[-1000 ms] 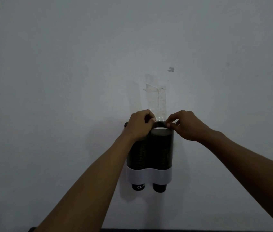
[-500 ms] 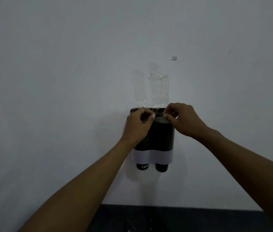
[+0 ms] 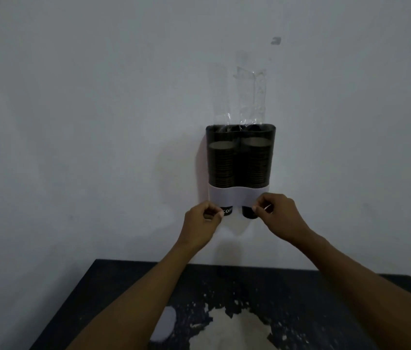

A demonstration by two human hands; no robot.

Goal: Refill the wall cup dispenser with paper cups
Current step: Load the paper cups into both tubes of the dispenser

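The head view shows both hands low down now, at the bottom of the cup dispenser (image 3: 241, 157), while a moment ago they were up at its top rim. The fingers (image 3: 214, 213) of the left hand (image 3: 203, 221) are curled in tight, with the thumb and first finger pressed together just beside the bottom left cup (image 3: 227, 211); I cannot tell if they pinch the cup or only touch it. The fingers (image 3: 259, 207) of the right hand (image 3: 278, 215) are curled too, and their tips are against the bottom right cup (image 3: 248, 213), which pokes out under the white band (image 3: 237, 197); I cannot tell if they really grip it. The dispenser hangs on the wall (image 3: 98, 122), above the hands. It has two see-through dark tubes side by side, and each tube is filled with a tall stack of dark paper cups (image 3: 256, 162) that stops a little below the top rim. The top is open and free now, with no hands on it. White letters on the left cup read "cof", and the rest is hidden. Strips of clear tape (image 3: 252, 94) run up the wall from the dispenser's top. The view has tipped down since before, so a dark worktop (image 3: 300, 294) shows below, with a big white patch (image 3: 237, 332) on it and a small pale thing (image 3: 165, 324) at the left arm.
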